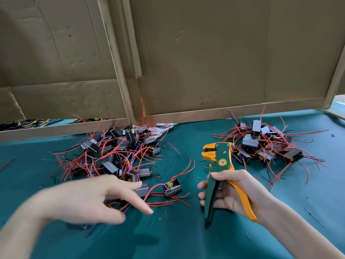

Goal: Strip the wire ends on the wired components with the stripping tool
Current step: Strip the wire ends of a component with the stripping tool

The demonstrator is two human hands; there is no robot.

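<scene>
the step in hand is judged to be the picking of the next wired component; the left hand [97, 197] is stretched out, fingers straight and spread, nothing grasped, above the near edge of the left pile [115, 152]; its index fingertip lies over a grey component [142, 189], though contact cannot be told through the blur; one component is best taken by its body, not by the red leads, so that tangled neighbours are not dragged along; a loose component [172, 187] lies just right of that fingertip, between the two hands, and may be freer; the stripping tool [222, 154] is held upright in the right hand [229, 193], fingers curled round both handles, its head parted and turned left; a lead end should be fed squarely into that head; a right pile [265, 144] lies far right on the green cloth [186, 240].
</scene>
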